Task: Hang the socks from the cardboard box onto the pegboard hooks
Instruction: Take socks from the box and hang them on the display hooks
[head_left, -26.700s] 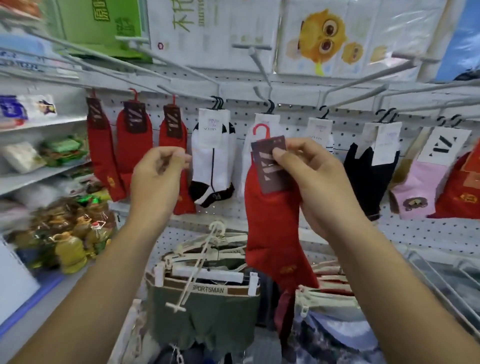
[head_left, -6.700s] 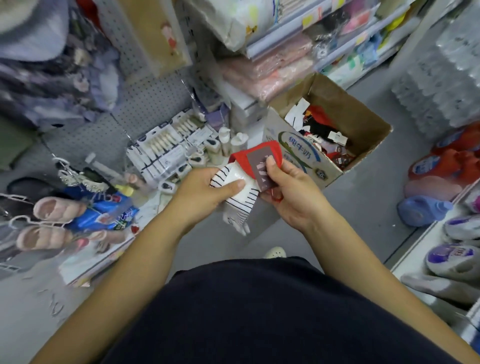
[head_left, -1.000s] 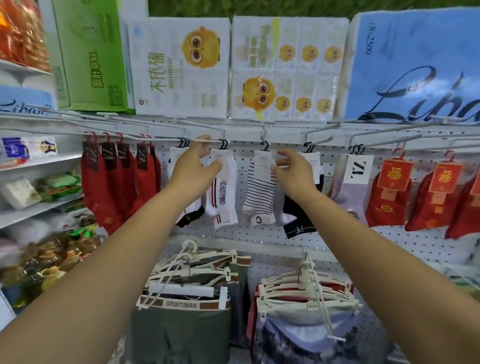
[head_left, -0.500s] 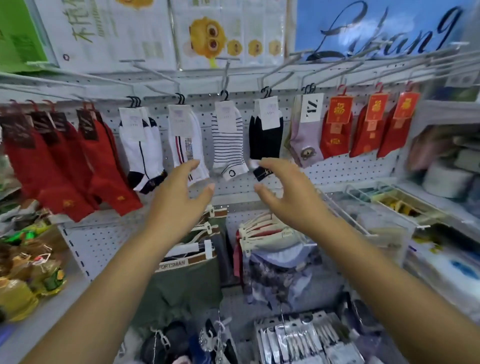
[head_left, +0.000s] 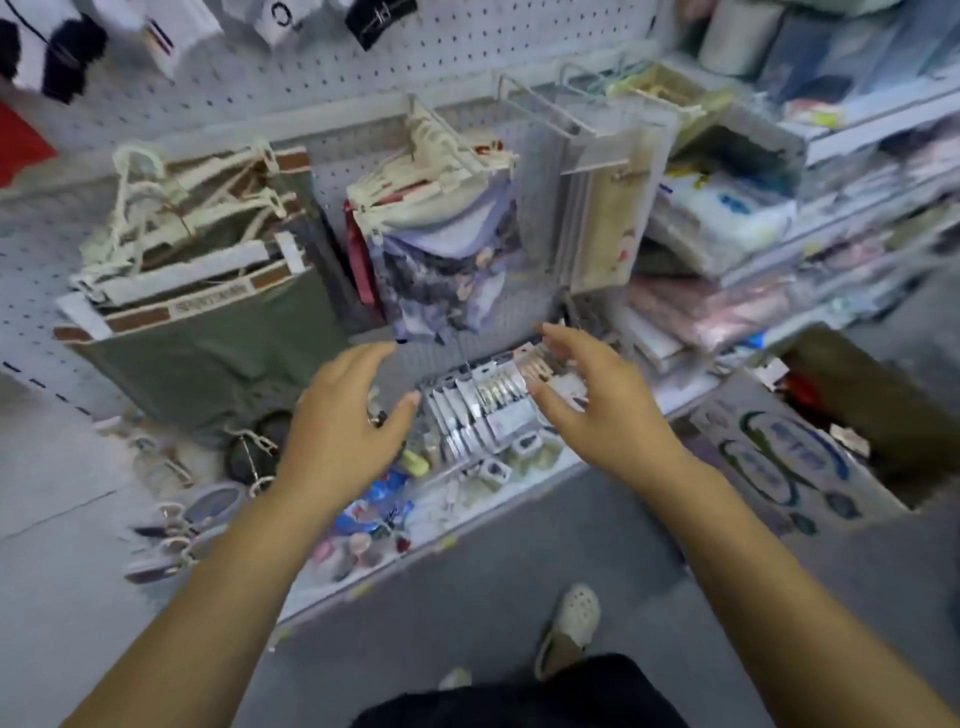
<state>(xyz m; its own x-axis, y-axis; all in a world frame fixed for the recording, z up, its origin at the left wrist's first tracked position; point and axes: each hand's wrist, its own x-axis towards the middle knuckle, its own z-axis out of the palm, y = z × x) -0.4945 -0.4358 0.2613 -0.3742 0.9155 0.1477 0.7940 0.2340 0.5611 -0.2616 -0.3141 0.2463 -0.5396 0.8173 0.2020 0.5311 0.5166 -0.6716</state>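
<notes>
Both of my hands hang empty in front of me with fingers spread: my left hand (head_left: 345, 421) and my right hand (head_left: 592, 400). The cardboard box (head_left: 795, 457) stands on the floor at the right, its printed side facing me, with bits of red and white socks (head_left: 797, 387) showing inside. The pegboard (head_left: 322, 67) fills the top of the view; only the toes of the hung socks (head_left: 379, 18) show along the top edge. A red sock (head_left: 21, 143) peeks in at the far left.
Green shorts on white hangers (head_left: 208, 322) and patterned shorts (head_left: 441, 270) hang below the pegboard. Small packaged goods (head_left: 483, 410) sit on the low shelf behind my hands. Stacked packs fill the shelves on the right (head_left: 727, 223). My shoe (head_left: 569, 629) is on the grey floor.
My view has dropped from the sock row down toward the floor and the box. Both hands have come down from the hooks, empty, and the striped sock stays hung.
</notes>
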